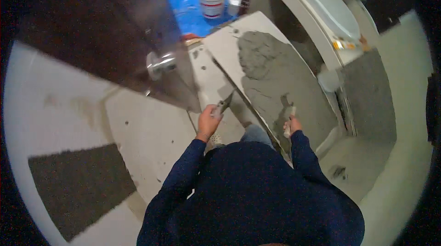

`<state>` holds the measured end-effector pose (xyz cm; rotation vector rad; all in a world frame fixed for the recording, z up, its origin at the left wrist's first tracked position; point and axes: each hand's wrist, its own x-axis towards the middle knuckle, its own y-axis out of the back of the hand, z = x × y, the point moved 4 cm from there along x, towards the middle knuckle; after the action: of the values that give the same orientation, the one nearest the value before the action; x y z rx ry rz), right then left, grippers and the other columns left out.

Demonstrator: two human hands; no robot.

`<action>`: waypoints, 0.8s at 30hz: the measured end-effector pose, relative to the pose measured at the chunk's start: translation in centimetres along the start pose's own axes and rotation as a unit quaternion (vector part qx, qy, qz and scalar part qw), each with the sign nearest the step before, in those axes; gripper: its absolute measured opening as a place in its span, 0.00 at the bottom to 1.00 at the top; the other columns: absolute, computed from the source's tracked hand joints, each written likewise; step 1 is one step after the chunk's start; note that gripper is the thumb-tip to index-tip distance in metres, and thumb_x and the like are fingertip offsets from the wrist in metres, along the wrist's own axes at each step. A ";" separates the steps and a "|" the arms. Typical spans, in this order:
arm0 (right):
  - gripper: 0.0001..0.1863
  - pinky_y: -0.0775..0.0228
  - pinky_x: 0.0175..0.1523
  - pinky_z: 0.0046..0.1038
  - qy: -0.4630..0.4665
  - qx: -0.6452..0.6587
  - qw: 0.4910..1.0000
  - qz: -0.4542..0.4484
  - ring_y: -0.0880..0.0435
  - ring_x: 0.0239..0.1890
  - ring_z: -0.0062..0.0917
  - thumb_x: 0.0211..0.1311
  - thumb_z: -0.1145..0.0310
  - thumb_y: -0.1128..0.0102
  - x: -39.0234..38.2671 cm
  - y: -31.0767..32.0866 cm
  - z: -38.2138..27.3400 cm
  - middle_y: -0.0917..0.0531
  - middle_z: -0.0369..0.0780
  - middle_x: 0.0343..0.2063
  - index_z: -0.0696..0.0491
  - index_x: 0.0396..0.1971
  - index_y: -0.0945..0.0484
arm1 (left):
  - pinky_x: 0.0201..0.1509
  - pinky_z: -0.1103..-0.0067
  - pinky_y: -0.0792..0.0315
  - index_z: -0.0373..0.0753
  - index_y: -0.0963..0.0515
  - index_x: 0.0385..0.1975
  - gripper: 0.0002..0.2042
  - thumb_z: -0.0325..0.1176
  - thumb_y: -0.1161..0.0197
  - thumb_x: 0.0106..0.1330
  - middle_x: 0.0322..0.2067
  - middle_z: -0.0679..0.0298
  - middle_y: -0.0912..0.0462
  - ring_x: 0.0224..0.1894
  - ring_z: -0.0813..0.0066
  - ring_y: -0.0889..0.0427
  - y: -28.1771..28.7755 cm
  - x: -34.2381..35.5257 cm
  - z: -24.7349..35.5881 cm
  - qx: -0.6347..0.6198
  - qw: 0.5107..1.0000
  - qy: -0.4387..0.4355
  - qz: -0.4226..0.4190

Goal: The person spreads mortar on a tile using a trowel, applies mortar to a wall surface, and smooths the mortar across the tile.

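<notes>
My left hand (209,119) is closed round the handle of a small trowel (228,99), whose dark blade points up and right over the gap beside the white board. In my right hand (293,125) is another trowel (287,103) with a pale handle, its blade over the mortar. Wet grey mortar (303,89) covers most of the large white board (220,39), smooth over the near part and heaped in a rough mound toward the far end. The blades are partly blurred against the grey, so their exact shapes cannot be made out.
A dark door (105,30) with a metal handle (161,64) reaches in from the left. A white bucket (212,0) stands on blue sheeting (181,4) at the back. Right of the board is a curved counter with a white basin (330,7). Grey patches (80,188) cover parts of the walls.
</notes>
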<state>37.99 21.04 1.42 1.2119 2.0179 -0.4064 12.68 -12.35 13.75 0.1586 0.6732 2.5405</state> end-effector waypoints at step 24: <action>0.27 0.34 0.45 0.43 0.238 -0.648 0.723 -0.011 0.23 0.36 0.43 0.61 0.49 0.63 36.3 -9.8 -33.4 0.22 0.52 0.31 0.58 0.32 0.22 | 0.38 0.80 0.30 0.34 0.32 0.35 0.16 0.21 0.36 0.47 0.31 0.62 0.23 0.33 0.75 0.24 -3.1 5.6 -6.4 -0.059 0.948 0.301 0.090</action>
<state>4.94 58.69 -3.26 0.3360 1.9463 1.2828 7.66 -10.01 6.61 -0.6515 0.7467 2.8054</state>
